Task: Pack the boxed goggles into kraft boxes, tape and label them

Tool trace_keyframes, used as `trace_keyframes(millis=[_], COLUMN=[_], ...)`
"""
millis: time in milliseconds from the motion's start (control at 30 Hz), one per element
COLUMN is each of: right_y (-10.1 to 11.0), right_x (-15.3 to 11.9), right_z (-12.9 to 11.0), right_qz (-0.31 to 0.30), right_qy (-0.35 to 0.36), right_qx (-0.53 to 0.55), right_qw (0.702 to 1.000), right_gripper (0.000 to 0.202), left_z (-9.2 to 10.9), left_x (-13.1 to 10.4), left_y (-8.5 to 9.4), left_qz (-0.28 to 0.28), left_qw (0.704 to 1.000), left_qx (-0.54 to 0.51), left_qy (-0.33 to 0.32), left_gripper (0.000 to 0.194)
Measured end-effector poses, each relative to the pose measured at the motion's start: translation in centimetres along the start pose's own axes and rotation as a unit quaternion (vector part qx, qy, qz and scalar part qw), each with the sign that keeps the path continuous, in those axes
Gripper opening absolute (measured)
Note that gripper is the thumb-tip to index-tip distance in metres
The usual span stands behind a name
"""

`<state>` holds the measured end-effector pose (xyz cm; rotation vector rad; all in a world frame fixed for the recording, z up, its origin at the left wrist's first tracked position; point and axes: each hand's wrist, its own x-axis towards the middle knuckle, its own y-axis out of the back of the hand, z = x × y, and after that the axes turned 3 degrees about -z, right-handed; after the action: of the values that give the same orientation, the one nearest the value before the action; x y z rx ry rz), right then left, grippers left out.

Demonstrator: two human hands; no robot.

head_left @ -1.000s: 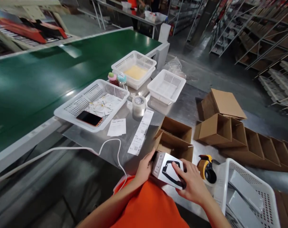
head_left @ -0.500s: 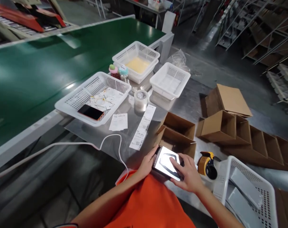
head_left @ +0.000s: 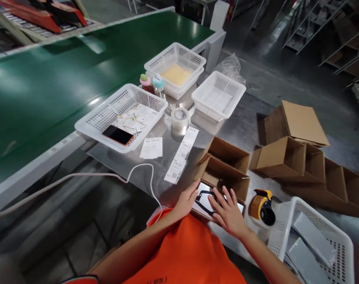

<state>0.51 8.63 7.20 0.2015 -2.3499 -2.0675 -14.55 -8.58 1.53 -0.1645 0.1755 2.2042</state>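
A flat white box point(head_left: 202, 197) with a black outline printed on its top lies at the near end of an open cardboard carton point(head_left: 210, 175). My left hand point(head_left: 185, 200) rests at its left edge, fingers stretched along the carton's side. Over the white box, my right hand point(head_left: 229, 213) lies with fingers spread and covers much of the print. A second open carton point(head_left: 226, 156) stands directly behind the first. To the right of my right hand sits a yellow and black tape dispenser point(head_left: 260, 207).
White baskets point(head_left: 121, 118) stand beside the green conveyor point(head_left: 63, 90), one with a phone in it. Near a clear tape roll point(head_left: 180, 120) lie a label strip point(head_left: 182, 156) and paper slips point(head_left: 151, 148). Divided cartons point(head_left: 297, 161) and a basket of grey packages point(head_left: 314, 232) are right.
The white box has gone from between my hands into the near end of the carton. My right fingers have spread out over it. The view has shifted slightly.
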Motion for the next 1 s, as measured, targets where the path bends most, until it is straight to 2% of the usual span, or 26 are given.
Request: trace_keyframes(millis=[167, 267, 333, 433, 633, 733, 833, 867, 933, 967, 1000], right_y=[2.2, 3.3, 3.4, 1.9, -3.5, -4.0, -2.8, -2.2, -0.7, 0.0, 0.8], right_x=[0.5, 0.5, 0.5, 0.9, 1.7, 1.6, 1.7, 1.6, 0.0, -1.7, -4.1], right_z=[0.3, 1.4, 2.2, 2.8, 2.7, 1.4, -0.4, -0.6, 0.0, 0.7, 1.8], right_qz=[-0.088, -0.120, -0.127, -0.156, -0.220, -0.219, -0.204, -0.180, -0.081, -0.006, 0.080], right_qy=[0.128, 0.141, 0.140, 0.141, 0.084, 0.069, 0.039, 0.047, 0.000, -0.070, -0.170], right_qx=[0.042, 0.065, 0.076, 0.084, 0.053, 0.060, 0.054, 0.062, 0.075, 0.071, 0.056], right_qw=[0.987, 0.980, 0.979, 0.974, 0.970, 0.971, 0.977, 0.981, 0.994, 0.995, 0.981], right_gripper=[0.059, 0.057, 0.056, 0.055, 0.051, 0.047, 0.037, 0.035, 0.037, 0.041, 0.046], left_z=[-0.3, -0.5, -0.5, -0.6, -0.6, -0.6, -1.1, -1.4, -2.0, -2.2, -2.4], left_x=[-0.1, -0.1, -0.2, -0.3, -0.2, -0.7, -1.4, -1.5, -1.6, -1.6, -1.6], left_y=[-0.1, -0.2, -0.2, -0.2, -0.3, -0.3, -0.1, 0.1, 0.3, 0.4, 0.5], left_qz=[0.003, 0.008, 0.006, 0.006, 0.000, 0.004, 0.007, 0.013, 0.014, 0.016, 0.014], left_qw=[1.000, 0.999, 0.999, 0.999, 0.999, 0.996, 0.993, 0.992, 0.988, 0.986, 0.983], left_qx=[0.015, 0.031, 0.032, 0.029, 0.039, 0.061, 0.085, 0.097, 0.128, 0.148, 0.167], left_qy=[0.003, 0.018, 0.020, 0.024, 0.032, 0.058, 0.076, 0.079, 0.080, 0.074, 0.069], left_gripper=[0.056, 0.056, 0.053, 0.051, 0.056, 0.058, 0.060, 0.060, 0.059, 0.058, 0.057])
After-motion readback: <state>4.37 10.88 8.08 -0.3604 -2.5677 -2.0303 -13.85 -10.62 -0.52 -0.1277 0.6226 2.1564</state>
